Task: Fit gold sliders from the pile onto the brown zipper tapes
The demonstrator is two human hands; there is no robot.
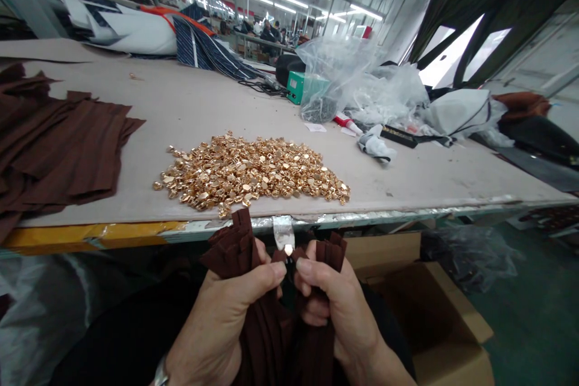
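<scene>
Both hands are closed on brown zipper tapes just below the table's front edge. My left hand (226,304) grips a folded bunch of brown zipper tapes (233,244), thumb pressed toward the middle. Facing it, my right hand (339,298) pinches more of the brown tape, its ends standing up above the fingers. Between the two thumbs, a small gold zipper slider (288,249) sits at the lower end of a clear-taped holder (283,230) on the table edge. Tape ends reach close to the slider; whether they enter it I cannot tell. Long tapes hang down between my hands.
A heap of gold zipper sliders (257,172) lies on the table (149,102). Stacked brown zipper tapes (58,151) are at left. Behind stand a green box (296,87) and clear plastic bags (362,84). An open cardboard box (434,313) is on the floor at right.
</scene>
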